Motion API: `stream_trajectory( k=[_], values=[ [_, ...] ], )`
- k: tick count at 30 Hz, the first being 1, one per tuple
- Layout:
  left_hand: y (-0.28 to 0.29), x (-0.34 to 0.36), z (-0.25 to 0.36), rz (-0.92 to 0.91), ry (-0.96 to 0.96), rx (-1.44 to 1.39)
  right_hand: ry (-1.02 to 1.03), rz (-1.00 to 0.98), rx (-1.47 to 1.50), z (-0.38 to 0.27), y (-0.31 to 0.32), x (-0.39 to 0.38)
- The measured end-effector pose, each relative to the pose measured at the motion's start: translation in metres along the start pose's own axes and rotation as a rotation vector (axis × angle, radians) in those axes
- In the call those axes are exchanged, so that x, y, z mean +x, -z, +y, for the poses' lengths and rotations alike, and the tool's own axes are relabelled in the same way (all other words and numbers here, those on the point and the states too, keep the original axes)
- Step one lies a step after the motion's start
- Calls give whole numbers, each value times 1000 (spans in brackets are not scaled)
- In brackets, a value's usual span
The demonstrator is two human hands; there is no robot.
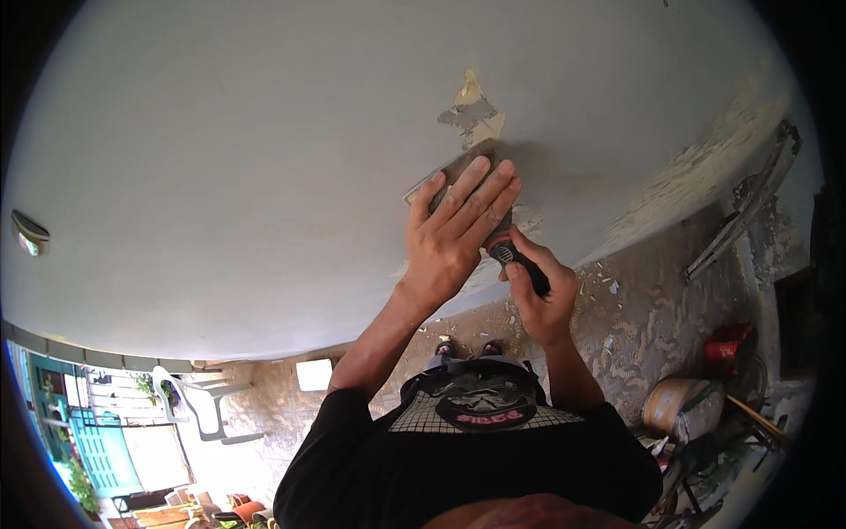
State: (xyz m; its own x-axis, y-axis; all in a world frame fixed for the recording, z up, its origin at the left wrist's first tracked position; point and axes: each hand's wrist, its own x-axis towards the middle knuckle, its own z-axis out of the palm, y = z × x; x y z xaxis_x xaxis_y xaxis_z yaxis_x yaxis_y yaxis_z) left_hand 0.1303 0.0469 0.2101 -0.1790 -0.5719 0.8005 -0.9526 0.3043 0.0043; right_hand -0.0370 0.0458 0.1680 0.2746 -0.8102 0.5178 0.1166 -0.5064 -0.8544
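A wide-bladed putty knife (480,156) lies with its blade against the grey painted wall (264,176). My right hand (548,298) is closed around its black handle with a red ring. Spread over the blade, my left hand (451,234) has its fingers stretched out and presses the metal toward the wall; much of the blade is hidden beneath it. Just beyond the blade's upper edge is a patch of peeled paint (476,113), showing cream and darker grey layers. More rough, bared wall shows partly behind my hands.
Paint flakes lie on the patterned tile floor (617,326) around my feet. To the right are a large bucket (680,407), a red container (728,349) and a pipe (749,207) along the wall. A white plastic chair (207,401) stands at left, near a white square object (315,376).
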Motion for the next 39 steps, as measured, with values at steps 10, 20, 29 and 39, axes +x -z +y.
stream_trajectory(
  k=[10,20,29,39],
  values=[
    [-18,-6,-2,107,34,40,-7,-56,-84,-3,10,4],
    [-6,-4,0,66,37,33,-36,-57,-24,-7,7,4],
    [-1,-1,-3,66,38,25,-52,-49,-4,-17,0,9],
    [-1,-9,-7,42,57,44,-19,-65,-4,-5,-1,6]
  ],
)
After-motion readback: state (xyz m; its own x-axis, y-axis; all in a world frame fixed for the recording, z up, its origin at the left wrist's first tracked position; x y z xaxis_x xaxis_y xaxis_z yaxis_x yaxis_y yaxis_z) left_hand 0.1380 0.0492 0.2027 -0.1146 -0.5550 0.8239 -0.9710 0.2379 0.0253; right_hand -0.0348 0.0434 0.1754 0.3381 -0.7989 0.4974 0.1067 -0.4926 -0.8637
